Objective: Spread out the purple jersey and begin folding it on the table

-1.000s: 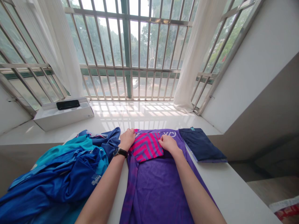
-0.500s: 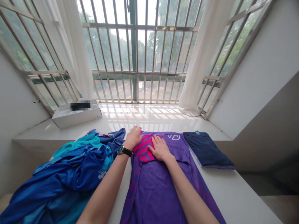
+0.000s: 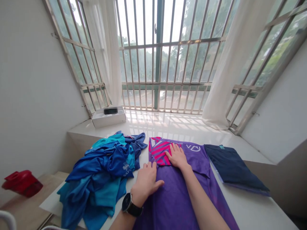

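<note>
A purple jersey [image 3: 177, 195] lies flat on the white table [image 3: 251, 207], its pink-striped sleeve [image 3: 158, 152] folded in over the chest. My right hand [image 3: 177, 156] lies flat and open on that sleeve's right edge, fingers stretched out. My left hand [image 3: 145, 182], a black watch on its wrist, rests nearer me on the jersey's left edge with the fingers slightly curled and spread, holding nothing. To the left of that hand is a heap of blue and teal jerseys [image 3: 103, 172].
A folded navy garment [image 3: 233, 167] lies at the right of the table. On the sill behind stand a white box [image 3: 109, 116], white curtains and a barred window. A red object [image 3: 21, 182] sits on a low wooden surface at far left.
My left hand has left the sleeve's top corner and come back toward me along the jersey's left edge. My right hand stays on the sleeve. The camera has swung left.
</note>
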Tool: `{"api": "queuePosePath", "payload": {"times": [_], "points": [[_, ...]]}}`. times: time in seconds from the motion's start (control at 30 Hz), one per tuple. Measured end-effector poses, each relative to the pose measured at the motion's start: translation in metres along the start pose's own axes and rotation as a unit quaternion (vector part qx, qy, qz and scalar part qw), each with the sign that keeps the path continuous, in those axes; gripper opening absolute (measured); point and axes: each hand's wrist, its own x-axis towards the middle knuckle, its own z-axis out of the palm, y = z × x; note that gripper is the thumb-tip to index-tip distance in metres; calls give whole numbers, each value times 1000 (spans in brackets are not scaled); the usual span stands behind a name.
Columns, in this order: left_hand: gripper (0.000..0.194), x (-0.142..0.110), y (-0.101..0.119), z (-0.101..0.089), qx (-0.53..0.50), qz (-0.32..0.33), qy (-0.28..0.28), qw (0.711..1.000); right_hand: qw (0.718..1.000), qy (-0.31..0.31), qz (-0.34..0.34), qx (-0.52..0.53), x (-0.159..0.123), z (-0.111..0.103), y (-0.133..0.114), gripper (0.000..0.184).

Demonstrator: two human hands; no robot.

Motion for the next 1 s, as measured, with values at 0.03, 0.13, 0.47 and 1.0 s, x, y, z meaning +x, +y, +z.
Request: {"api": "queuePosePath", "payload": {"times": [0.03, 0.13, 0.47, 1.0], "points": [[76, -7, 0, 8, -8, -15, 20, 1000, 1000, 2, 1, -1, 0, 1, 0, 77], [70, -16, 2, 22, -19, -70, 51, 996, 1000, 3, 0, -3, 1, 2, 0, 77], [41, -37, -7, 12, 8, -84, -1, 996, 1000, 6, 23, -6, 0, 3, -2, 78], [29, -118, -67, 51, -442, -142, 84, 882, 999, 14, 42, -27, 5, 5, -3, 76]]}}
